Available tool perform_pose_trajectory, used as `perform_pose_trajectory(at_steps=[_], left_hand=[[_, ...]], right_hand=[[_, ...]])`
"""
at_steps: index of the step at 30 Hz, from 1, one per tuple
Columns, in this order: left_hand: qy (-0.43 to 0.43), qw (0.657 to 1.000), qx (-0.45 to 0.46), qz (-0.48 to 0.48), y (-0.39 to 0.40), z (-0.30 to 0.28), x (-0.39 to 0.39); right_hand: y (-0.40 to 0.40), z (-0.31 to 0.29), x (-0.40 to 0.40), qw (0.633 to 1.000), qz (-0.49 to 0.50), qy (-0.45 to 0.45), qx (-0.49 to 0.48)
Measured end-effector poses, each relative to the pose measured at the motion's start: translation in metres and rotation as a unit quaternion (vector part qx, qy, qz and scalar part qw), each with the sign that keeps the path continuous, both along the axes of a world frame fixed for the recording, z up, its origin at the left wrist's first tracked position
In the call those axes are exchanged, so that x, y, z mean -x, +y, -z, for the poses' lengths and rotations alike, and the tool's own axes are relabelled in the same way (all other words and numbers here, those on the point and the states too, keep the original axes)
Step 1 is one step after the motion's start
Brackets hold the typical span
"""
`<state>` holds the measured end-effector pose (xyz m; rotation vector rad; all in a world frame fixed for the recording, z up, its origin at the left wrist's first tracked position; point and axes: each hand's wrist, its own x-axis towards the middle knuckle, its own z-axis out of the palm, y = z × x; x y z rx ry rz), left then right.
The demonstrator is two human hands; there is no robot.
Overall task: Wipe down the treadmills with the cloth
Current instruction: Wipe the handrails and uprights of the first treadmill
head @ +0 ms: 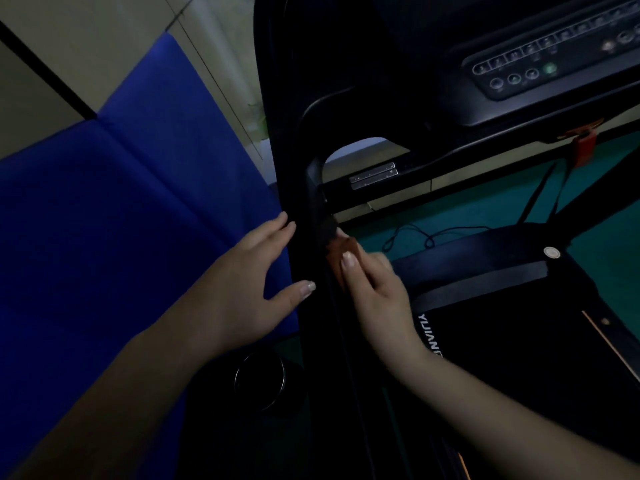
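A black treadmill fills the right half of the view, its left upright point(277, 133) rising through the middle and its handrail point(313, 188) curving down beside it. My right hand point(374, 282) grips a small orange-brown cloth point(341, 252) and presses it against the lower handrail. My left hand point(256, 271) lies with straight fingers against the left side of the upright, thumb spread below. The console button panel point(540, 60) sits at the upper right, with one green light on it. The dark running deck point(519, 358) lies below.
Blue padded mats point(121, 202) cover the wall and floor at left. A red safety clip point(583, 147) hangs under the console, with black straps below it. A black cable point(429, 237) lies on the green floor point(485, 199). A dark round cup point(263, 379) sits low beside the upright.
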<state>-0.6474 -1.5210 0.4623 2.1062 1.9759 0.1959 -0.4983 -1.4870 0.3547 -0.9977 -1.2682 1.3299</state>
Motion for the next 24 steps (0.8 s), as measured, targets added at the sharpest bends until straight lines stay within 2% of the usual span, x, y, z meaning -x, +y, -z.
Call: perform_pose_trajectory(at_steps=[4, 7, 9, 14, 17, 20, 22, 24], left_hand=[[-0.032, 0.998, -0.04, -0.02, 0.005, 0.012, -0.002], [-0.047, 0.996, -0.064, -0.045, 0.008, 0.022, -0.004], [-0.04, 0.996, -0.069, -0.046, 0.007, 0.027, -0.006], [-0.021, 0.996, -0.082, -0.036, 0.005, 0.036, -0.008], [-0.003, 0.996, -0.089, -0.032, 0.006, 0.036, -0.008], [0.022, 0.995, -0.092, -0.033, 0.005, 0.035, -0.01], [0.031, 0.995, -0.091, -0.033, 0.005, 0.035, -0.01], [0.031, 0.995, -0.09, -0.034, 0.005, 0.035, -0.009]], right_hand=[[0.028, -0.005, 0.009, 0.999, -0.005, -0.026, -0.034], [0.072, 0.006, 0.027, 1.0, -0.021, -0.004, 0.015], [0.066, 0.007, 0.025, 0.999, -0.025, 0.008, 0.045], [0.009, -0.01, 0.003, 1.0, 0.005, 0.001, -0.022], [0.042, -0.014, 0.016, 0.998, -0.007, -0.042, -0.053], [0.076, -0.006, 0.028, 1.0, -0.019, -0.018, -0.005], [0.067, -0.002, 0.025, 0.999, -0.028, -0.01, 0.019], [0.039, -0.005, 0.014, 1.0, -0.025, -0.016, -0.009]])
